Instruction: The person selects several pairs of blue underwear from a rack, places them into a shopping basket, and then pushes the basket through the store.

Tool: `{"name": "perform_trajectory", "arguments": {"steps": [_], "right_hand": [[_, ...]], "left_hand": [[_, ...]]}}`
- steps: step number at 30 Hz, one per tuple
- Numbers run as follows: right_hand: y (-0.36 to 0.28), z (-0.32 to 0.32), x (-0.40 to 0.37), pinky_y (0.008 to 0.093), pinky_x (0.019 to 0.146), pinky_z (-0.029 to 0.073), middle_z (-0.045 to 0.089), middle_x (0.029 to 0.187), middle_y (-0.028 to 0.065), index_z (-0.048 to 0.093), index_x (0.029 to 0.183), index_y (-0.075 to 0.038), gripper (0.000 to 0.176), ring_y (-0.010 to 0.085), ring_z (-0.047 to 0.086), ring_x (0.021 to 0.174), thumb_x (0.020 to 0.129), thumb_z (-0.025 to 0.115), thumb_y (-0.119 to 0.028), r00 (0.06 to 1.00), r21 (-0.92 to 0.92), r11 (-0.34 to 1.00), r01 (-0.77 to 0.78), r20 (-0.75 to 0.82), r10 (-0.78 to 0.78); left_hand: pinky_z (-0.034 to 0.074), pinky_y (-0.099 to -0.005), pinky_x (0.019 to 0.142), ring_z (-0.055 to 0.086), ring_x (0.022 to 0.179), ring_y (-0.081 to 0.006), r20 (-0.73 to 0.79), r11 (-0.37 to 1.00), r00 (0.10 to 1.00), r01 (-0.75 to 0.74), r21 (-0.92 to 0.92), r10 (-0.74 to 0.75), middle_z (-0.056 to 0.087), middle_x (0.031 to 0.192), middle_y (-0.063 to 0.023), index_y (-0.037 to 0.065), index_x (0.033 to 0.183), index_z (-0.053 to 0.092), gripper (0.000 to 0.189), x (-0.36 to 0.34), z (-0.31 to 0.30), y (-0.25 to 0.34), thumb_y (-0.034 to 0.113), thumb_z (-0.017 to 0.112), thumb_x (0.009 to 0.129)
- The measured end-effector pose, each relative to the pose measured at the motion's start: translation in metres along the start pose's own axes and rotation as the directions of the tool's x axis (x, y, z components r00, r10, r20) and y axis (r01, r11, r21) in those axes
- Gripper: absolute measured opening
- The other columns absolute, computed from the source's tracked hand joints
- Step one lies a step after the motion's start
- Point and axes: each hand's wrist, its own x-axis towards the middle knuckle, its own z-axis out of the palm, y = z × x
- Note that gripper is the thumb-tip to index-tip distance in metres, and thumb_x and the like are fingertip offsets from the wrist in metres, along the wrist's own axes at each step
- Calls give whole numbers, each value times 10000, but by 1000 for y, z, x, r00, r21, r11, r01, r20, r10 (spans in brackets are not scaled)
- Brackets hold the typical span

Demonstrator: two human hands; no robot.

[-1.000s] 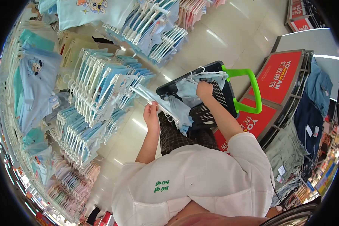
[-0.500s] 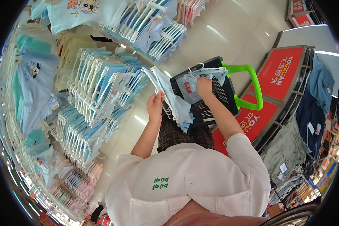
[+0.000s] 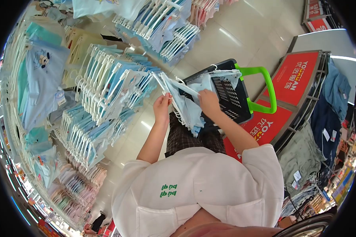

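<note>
My left hand (image 3: pixel 162 106), its fingers closed, grips a bunch of light blue garments on white hangers (image 3: pixel 189 112) in front of my legs. My right hand (image 3: pixel 209 101) pinches one more light blue garment on a white hanger (image 3: pixel 202 84), tilted beside the bunch and over the near side of the basket. The black shopping basket (image 3: pixel 230 93) has perforated walls and a bright green handle (image 3: pixel 269 91). Another light blue garment on a hanger (image 3: pixel 228 74) lies along the basket's far rim.
Racks of pale blue clothes on white hangers (image 3: pixel 106 87) stand close on my left, with pink ones (image 3: pixel 203 12) farther ahead. On my right a display stand with red signs (image 3: pixel 292 77) carries folded jeans (image 3: pixel 336 89). Pale floor tiles (image 3: pixel 225 39) run between.
My right hand has moved left and slightly down from the basket, bringing a hangered garment toward the bunch. The left hand keeps its hold, nearly still. The view has shifted slightly.
</note>
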Motion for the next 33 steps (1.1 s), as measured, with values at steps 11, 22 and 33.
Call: {"name": "perform_trajectory", "arguments": {"steps": [11, 22, 33], "right_hand": [[-44, 14, -57, 380, 682, 376, 509, 798, 115, 530, 954, 1, 223, 286, 493, 772, 741, 543, -65, 967, 157, 972, 177, -213, -142], [-32, 5, -86, 401, 738, 389, 513, 890, 127, 517, 1014, -4, 334, 304, 501, 824, 753, 570, -205, 942, 244, 920, 308, 56, -331], [159, -5, 64, 363, 856, 391, 540, 1006, 98, 461, 1131, -11, 449, 254, 497, 992, 702, 559, -103, 982, -683, 707, -182, -93, 163]], "left_hand": [[409, -224, 740, 514, 747, -95, 106, 987, 994, -14, -158, 31, 578, 858, -33, -25, 946, 580, 198, -32, 20, 22, 138, 565, 835], [378, -198, 646, 465, 663, -65, 77, 998, 997, 27, -61, -22, 561, 752, -15, -6, 854, 594, 156, -46, -16, -24, 146, 568, 833], [339, -179, 566, 431, 592, -47, -54, 997, 996, 68, 26, -66, 524, 659, 15, 12, 826, 601, 161, -74, -54, -17, 169, 566, 838]]}}
